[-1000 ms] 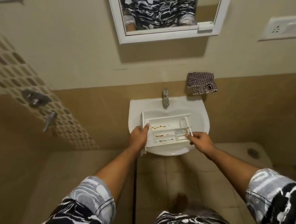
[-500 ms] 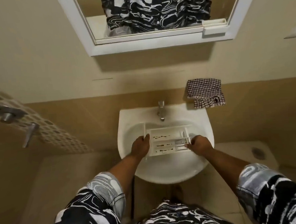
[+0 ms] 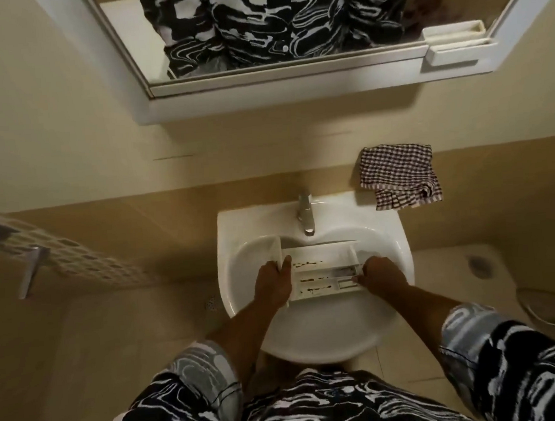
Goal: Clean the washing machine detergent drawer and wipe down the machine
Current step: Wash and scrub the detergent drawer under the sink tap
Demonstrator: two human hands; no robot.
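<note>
Two hands grip a white detergent drawer (image 3: 323, 274) inside the sink (image 3: 317, 332): left hand (image 3: 272, 286) clasping its front panel, right hand (image 3: 381, 277) its opposite end. Beyond them, a tap (image 3: 306, 216); beyond the right hand, a checked cloth (image 3: 399, 180).

Both arms extend forward and converge, forearms bare below short patterned sleeves. Left hand (image 3: 272, 287): back of hand up, fingers curled closed around an edge, thumb laid along the top. Right hand (image 3: 381, 277): knuckles up, fingers folded inward in a closed grip. Wrists straight, roughly level with one another.
</note>
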